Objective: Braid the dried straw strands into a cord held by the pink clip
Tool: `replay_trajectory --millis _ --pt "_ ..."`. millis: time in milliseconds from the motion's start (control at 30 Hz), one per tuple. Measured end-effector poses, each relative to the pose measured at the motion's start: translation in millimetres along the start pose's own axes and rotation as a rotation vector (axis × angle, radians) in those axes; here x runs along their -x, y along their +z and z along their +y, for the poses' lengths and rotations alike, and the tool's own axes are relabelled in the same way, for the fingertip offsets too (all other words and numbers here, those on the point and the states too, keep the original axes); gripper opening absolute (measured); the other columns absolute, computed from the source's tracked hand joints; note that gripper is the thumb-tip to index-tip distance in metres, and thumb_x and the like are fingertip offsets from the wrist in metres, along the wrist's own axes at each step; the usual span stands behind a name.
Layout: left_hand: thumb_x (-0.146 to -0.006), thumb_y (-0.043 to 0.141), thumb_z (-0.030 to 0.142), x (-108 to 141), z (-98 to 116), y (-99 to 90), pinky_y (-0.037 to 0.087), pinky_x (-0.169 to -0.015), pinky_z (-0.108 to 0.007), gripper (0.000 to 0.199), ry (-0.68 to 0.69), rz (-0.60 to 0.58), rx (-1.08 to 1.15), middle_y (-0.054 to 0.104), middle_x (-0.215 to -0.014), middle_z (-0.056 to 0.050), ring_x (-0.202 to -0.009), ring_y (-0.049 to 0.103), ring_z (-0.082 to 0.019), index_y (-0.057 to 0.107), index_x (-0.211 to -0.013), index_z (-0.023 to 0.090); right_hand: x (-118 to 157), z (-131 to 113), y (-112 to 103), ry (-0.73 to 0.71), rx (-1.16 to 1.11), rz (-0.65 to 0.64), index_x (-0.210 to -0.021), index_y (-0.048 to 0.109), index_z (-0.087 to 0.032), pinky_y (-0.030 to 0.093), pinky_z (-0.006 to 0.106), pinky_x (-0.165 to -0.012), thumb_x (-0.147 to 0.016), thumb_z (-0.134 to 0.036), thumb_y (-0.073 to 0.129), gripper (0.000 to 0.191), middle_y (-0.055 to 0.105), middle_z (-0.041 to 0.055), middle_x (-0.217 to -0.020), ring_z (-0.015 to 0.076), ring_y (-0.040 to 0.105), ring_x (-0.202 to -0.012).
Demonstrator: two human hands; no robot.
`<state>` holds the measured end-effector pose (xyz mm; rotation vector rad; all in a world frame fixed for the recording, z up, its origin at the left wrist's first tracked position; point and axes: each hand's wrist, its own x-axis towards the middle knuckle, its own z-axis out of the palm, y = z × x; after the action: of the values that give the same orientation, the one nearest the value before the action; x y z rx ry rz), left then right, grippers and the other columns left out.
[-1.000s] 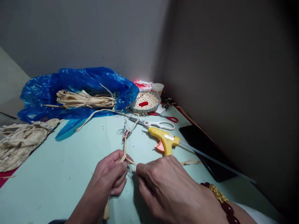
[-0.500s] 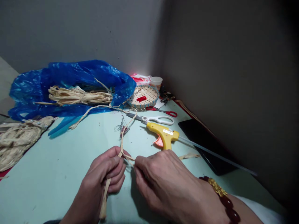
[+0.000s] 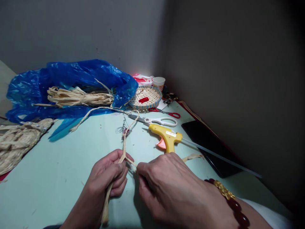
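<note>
A thin braided cord of pale raffia runs back over the table from my hands and curves left toward the blue bag. My left hand is closed on the working end of the braid, and one flat strand hangs down below its fingers. Just to the right, my right hand pinches another raffia strand, which stretches between the two hands. Its fingertips are partly hidden behind the knuckles. A loose raffia end shows beyond my right hand.
A yellow glue gun lies beyond my right hand, near white-handled scissors, red scissors and a black tablet-like slab. Farther back are a woven basket, a paper cup and a blue plastic bag with a raffia bundle. Woven raffia work lies left.
The strands at my left fingertips have drawn closer together, and the small loop there has closed up. Both hands keep their grips in nearly the same place. The view has shifted slightly.
</note>
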<state>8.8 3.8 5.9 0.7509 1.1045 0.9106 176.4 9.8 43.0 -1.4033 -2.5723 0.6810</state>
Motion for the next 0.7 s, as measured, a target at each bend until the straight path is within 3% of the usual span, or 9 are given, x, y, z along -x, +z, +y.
replay_trajectory --millis 133,267,500,700 --pt "-0.069 0.067 0.031 6 6 8.9 0.023 -0.043 -0.017 0.015 -0.038 0.156 0.124 0.027 -0.055 0.008 -0.047 0.02 -0.006 0.058 -0.069 0.018 0 -1 1 -0.006 0.01 0.005 -0.06 0.046 -0.017 0.014 0.03 -0.053 -0.081 -0.021 0.047 0.022 0.034 -0.0039 -0.049 0.0091 0.016 -0.046" --pt "-0.068 0.069 0.035 10 8 13.2 0.034 -0.046 -0.019 0.018 -0.004 0.271 0.147 0.032 -0.054 0.006 -0.048 0.034 -0.008 0.063 -0.074 0.02 -1 0 4 -0.007 0.02 0.031 -0.058 0.045 -0.017 0.014 0.03 -0.052 -0.083 -0.021 0.045 0.025 0.038 -0.0028 -0.049 0.0093 0.018 -0.046" --pt "-0.083 0.056 0.036 -1 -2 0.9 0.019 -0.04 -0.016 0.026 -0.032 0.083 0.164 0.023 -0.054 0.009 -0.046 0.016 -0.006 0.056 -0.065 0.017 -3 1 4 -0.006 -0.024 0.047 -0.061 0.044 -0.017 0.016 0.029 -0.051 -0.084 -0.021 0.045 0.024 0.043 -0.0025 -0.048 0.0084 0.027 -0.045" --pt "-0.087 0.05 0.029 -3 -3 3.5 0.014 -0.04 -0.017 0.024 -0.026 0.062 0.15 0.021 -0.052 0.009 -0.046 0.011 -0.006 0.054 -0.068 0.016 -1 0 5 -0.022 0.0 0.09 -0.063 0.041 -0.018 0.016 0.029 -0.05 -0.085 -0.02 0.044 0.022 0.045 -0.003 -0.049 0.0095 0.028 -0.044"
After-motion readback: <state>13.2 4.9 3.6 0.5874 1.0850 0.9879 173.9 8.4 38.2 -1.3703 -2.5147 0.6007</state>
